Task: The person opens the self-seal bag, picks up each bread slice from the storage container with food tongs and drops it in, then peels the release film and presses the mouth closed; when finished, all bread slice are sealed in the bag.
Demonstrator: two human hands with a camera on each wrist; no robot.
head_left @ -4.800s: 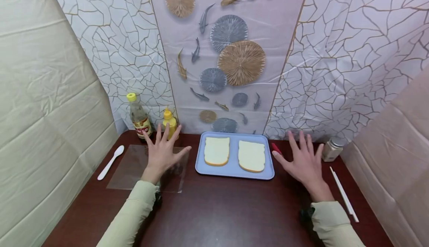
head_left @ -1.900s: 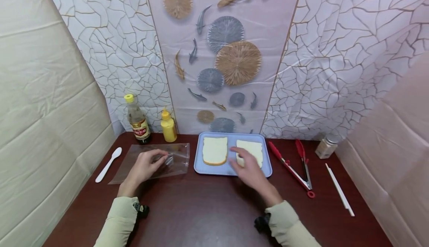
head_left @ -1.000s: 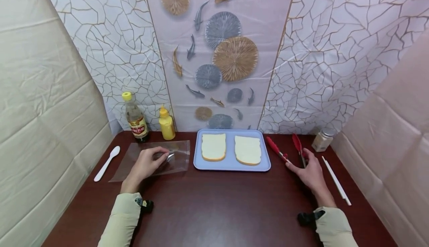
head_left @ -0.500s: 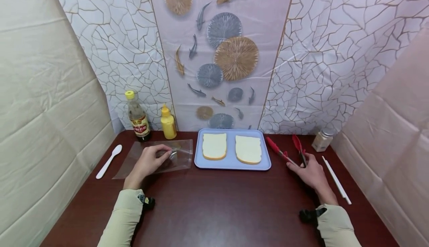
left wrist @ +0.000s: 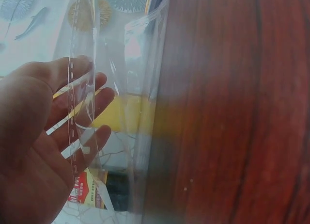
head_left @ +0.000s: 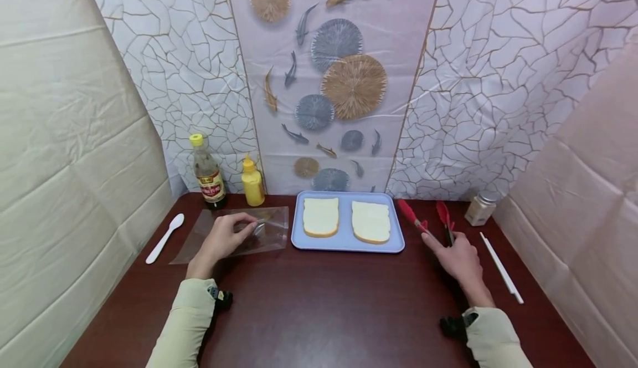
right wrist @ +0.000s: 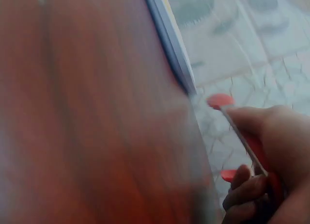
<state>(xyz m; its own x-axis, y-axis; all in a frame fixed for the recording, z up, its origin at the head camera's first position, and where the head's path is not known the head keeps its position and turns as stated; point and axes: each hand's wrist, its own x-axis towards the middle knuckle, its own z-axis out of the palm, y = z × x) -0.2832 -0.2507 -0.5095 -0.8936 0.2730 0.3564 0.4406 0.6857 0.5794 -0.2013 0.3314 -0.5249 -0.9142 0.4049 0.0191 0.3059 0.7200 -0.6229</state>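
Observation:
My left hand [head_left: 221, 241] pinches a clear plastic bag [head_left: 273, 226] between thumb and fingertips, at the left of the table. In the left wrist view the bag's edge strip [left wrist: 73, 103] runs across the fingers. My right hand [head_left: 461, 260] grips a pair of red-tipped tongs [head_left: 410, 213] around both arms, tips spread and pointing to the back wall; the palm hides their hinge end. The right wrist view shows the thumb along one arm of the tongs [right wrist: 242, 136]. Between the hands lies a blue tray [head_left: 346, 246] with two bread slices, one left [head_left: 321, 216] and one right [head_left: 371, 221].
Behind the bag stand a dark sauce bottle [head_left: 211, 182] with yellow cap and a yellow squeeze bottle [head_left: 252, 182]. A white spoon [head_left: 165, 238] lies far left. On the right are a seasoning jar [head_left: 480, 208] and white chopsticks [head_left: 502, 268]. A patterned cloth wall [head_left: 349, 157] closes the back.
Both hands were spread flat at first. The left has since pinched the bag. The right passed over the tray, reached the tongs and now grips them, their arms slightly shifted.

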